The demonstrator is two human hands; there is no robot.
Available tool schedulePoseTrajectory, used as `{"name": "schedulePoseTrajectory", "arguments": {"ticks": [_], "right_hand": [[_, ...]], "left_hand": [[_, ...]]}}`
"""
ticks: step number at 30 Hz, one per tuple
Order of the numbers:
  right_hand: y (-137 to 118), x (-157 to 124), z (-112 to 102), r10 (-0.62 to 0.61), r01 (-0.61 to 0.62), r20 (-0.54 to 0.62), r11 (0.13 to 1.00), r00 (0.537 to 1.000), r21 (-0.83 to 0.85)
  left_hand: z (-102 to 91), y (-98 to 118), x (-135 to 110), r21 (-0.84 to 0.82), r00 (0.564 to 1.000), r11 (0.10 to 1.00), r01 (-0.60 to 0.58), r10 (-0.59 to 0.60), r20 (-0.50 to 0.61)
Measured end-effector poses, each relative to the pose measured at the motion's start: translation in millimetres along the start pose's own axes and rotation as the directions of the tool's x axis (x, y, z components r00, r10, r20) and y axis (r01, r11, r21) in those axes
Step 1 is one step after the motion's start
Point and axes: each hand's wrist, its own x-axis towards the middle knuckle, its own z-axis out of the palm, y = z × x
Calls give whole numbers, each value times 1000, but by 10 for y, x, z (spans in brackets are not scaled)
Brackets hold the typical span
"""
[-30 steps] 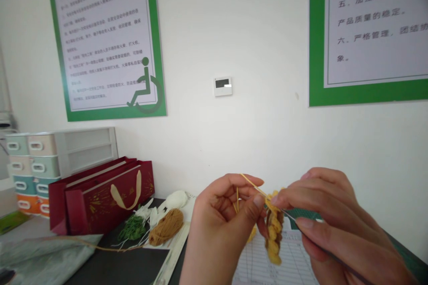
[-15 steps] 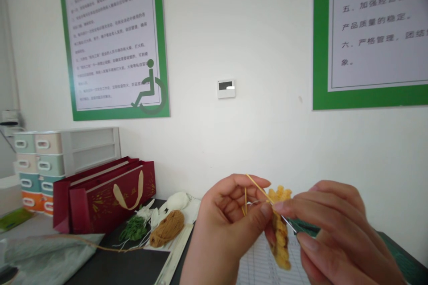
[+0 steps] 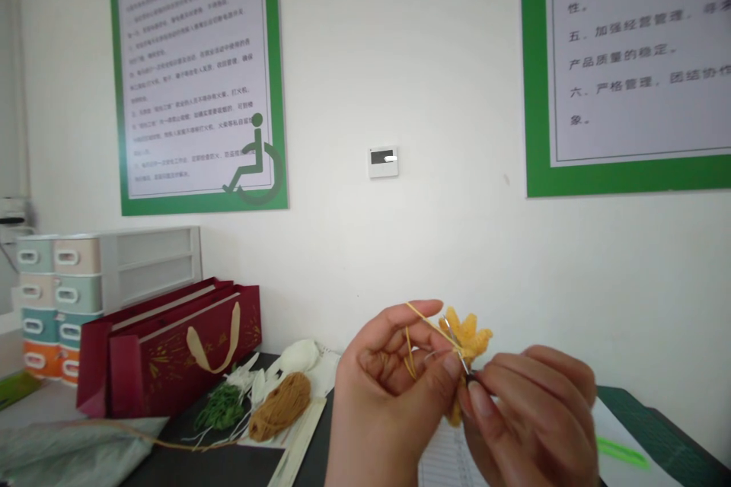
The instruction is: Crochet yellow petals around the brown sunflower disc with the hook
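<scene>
A small yellow crocheted piece (image 3: 465, 336) is held up between both hands in front of the white wall. My left hand (image 3: 388, 388) pinches it from the left, with a strand of yellow yarn (image 3: 419, 317) looped over the forefinger. My right hand (image 3: 531, 418) is closed on a thin metal crochet hook (image 3: 457, 346), whose tip is pushed into the piece. Most of the piece is hidden behind my fingers.
On the dark table lie a brown yarn skein (image 3: 281, 405), green threads (image 3: 218, 405), white pieces (image 3: 300, 356), and printed paper (image 3: 442, 464). Dark red gift bags (image 3: 165, 346) and a small drawer unit (image 3: 68, 293) stand at the left. A green cutting mat (image 3: 656, 434) lies at the right.
The crocheted piece turned and rose, so its top now fans above my fingers. My right hand dropped lower and swung the hook more upright. The camera tilted slightly.
</scene>
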Motion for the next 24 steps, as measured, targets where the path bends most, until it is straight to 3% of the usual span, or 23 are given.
{"name": "schedulePoseTrajectory", "arguments": {"ticks": [3, 5, 7, 9, 11, 16, 21, 24], "right_hand": [[-55, 38, 56, -201, 179, -76, 956, 977, -232], [-91, 102, 14, -216, 193, -56, 942, 975, -276], [-121, 181, -78, -182, 175, -13, 957, 983, -232], [-141, 262, -169, -132, 142, 64, 973, 989, -181], [-152, 327, -212, -142, 145, 129, 989, 981, -12], [-186, 356, -99, 171, -176, 44, 941, 984, 289], [-259, 321, 0, 297, -246, -67, 882, 953, 403], [-278, 295, -12, 383, -324, -50, 837, 922, 441]], "left_hand": [[46, -4, -30, 105, 995, 991, -78, 83, -47], [53, 1, -42, 190, 983, 972, -142, 160, -86], [42, 17, -47, 246, 971, 953, -177, 210, -112], [22, 44, -46, 233, 980, 961, -149, 175, -96], [4, 74, -42, 178, 991, 979, -103, 116, -61], [-17, 108, -12, 106, 996, 992, -69, 76, -57], [-37, 104, 16, 100, 998, 995, -13, 18, -53], [-49, 101, 21, 98, 999, 995, -6, 11, -46]]}}
